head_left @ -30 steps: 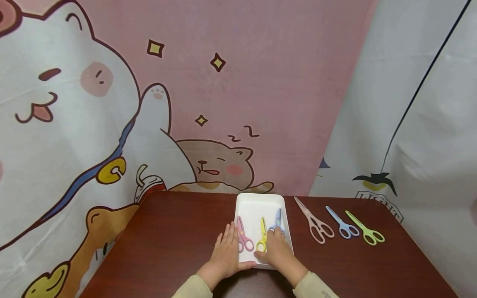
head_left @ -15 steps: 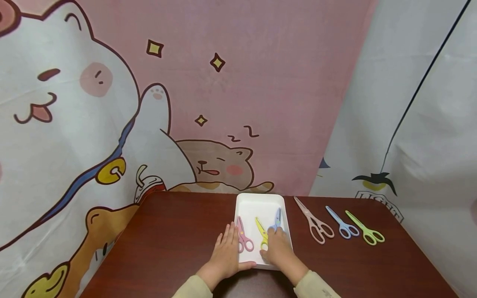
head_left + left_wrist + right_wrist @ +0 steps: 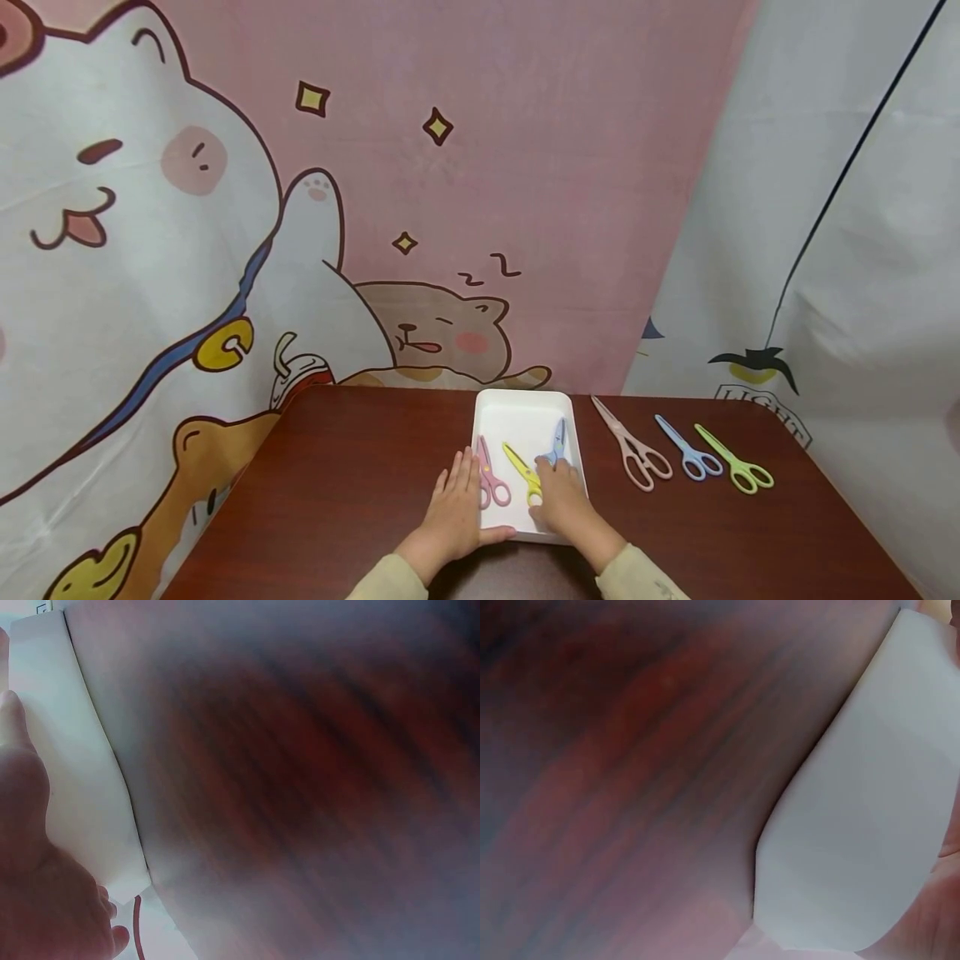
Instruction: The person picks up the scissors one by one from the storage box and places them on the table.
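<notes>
A white tray (image 3: 522, 412) on the brown table holds three scissors. My left hand (image 3: 450, 517) lies along its left side, fingers extended and thumb across the near rim. Close to those fingers are the pink scissors (image 3: 491, 482). In the tray's right half, my right hand (image 3: 564, 504) has bent fingers over the handles of the blue scissors (image 3: 558, 442). Its thumb is beside the handle of the yellow scissors (image 3: 522, 468), which slant with the tip toward the far left. The palm hides whether anything is pinched. Both wrist views show mostly the tray's outer wall (image 3: 855, 795).
Right of the tray lie larger pale pink scissors (image 3: 632, 446), blue scissors (image 3: 688, 450) and green scissors (image 3: 735, 460) in a row. A cloth printed with cartoon animals hangs behind the table (image 3: 360, 467).
The yellow scissors have turned, their tip swinging left and their handle shifting slightly right. My right thumb has drawn in toward the fingers. The left hand stays in place.
</notes>
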Motion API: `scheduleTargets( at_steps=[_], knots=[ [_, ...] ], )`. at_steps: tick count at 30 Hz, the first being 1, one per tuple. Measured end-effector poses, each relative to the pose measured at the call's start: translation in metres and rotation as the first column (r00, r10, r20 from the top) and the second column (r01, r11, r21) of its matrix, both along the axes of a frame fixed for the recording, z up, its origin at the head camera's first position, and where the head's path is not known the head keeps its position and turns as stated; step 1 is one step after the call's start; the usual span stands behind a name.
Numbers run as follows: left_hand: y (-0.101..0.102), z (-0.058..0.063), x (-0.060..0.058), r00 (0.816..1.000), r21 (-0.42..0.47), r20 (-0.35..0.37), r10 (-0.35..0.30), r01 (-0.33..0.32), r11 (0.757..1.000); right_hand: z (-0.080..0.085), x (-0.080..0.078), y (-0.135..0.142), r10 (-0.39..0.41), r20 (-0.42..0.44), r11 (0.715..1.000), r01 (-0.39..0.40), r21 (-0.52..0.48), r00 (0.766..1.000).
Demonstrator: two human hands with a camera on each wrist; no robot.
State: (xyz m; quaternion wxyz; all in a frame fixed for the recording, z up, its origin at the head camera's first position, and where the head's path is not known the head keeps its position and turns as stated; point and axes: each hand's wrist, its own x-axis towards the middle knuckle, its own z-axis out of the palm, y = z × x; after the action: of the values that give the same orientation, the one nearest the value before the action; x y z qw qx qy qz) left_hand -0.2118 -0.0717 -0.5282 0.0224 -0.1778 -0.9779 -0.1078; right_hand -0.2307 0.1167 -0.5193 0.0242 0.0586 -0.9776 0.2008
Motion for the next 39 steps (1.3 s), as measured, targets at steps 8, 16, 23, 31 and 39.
scheduleTargets(
  at_steps=[8, 16, 23, 31, 39],
  knots=[
    [0.0, -0.001, -0.001, 1.0, 0.009, 0.012, 0.003, -0.003, 1.0, 0.0, -0.001, 0.002, -0.003, -0.014, 0.999, 0.003, -0.035, 1.0],
    [0.0, -0.001, -0.001, 1.0, 0.004, 0.007, 0.0, 0.0, 1.0, 0.003, -0.002, 0.005, 0.008, -0.106, 0.996, -0.018, -0.091, 0.994],
    [0.0, -0.002, -0.001, 1.0, -0.003, -0.002, 0.001, -0.001, 1.0, 0.0, -0.005, 0.011, -0.014, -0.162, 0.989, -0.01, -0.146, 0.987],
    [0.0, -0.002, -0.001, 1.0, -0.001, -0.01, 0.001, -0.001, 1.0, 0.001, -0.008, 0.022, -0.016, -0.242, 0.982, -0.031, -0.188, 0.97],
    [0.0, -0.003, -0.002, 1.0, 0.001, -0.015, 0.001, -0.001, 1.0, 0.005, -0.007, 0.029, -0.014, -0.283, 0.975, -0.05, -0.217, 0.959]
  ],
)
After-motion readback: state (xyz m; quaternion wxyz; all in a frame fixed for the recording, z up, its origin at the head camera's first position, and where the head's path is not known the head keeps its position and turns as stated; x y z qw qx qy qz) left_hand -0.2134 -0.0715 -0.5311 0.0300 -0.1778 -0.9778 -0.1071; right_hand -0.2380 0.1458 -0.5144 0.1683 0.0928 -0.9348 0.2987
